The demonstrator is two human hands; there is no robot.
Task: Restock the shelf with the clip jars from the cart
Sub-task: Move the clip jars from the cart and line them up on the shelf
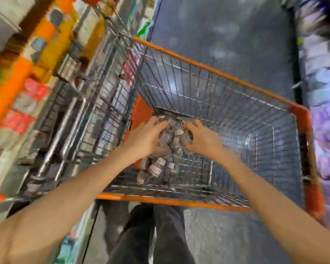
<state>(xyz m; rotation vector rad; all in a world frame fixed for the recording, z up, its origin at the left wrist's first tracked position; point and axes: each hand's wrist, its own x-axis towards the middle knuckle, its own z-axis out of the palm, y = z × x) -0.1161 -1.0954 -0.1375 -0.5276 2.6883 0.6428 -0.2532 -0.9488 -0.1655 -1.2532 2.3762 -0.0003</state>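
Orange-rimmed grey wire cart (213, 68)
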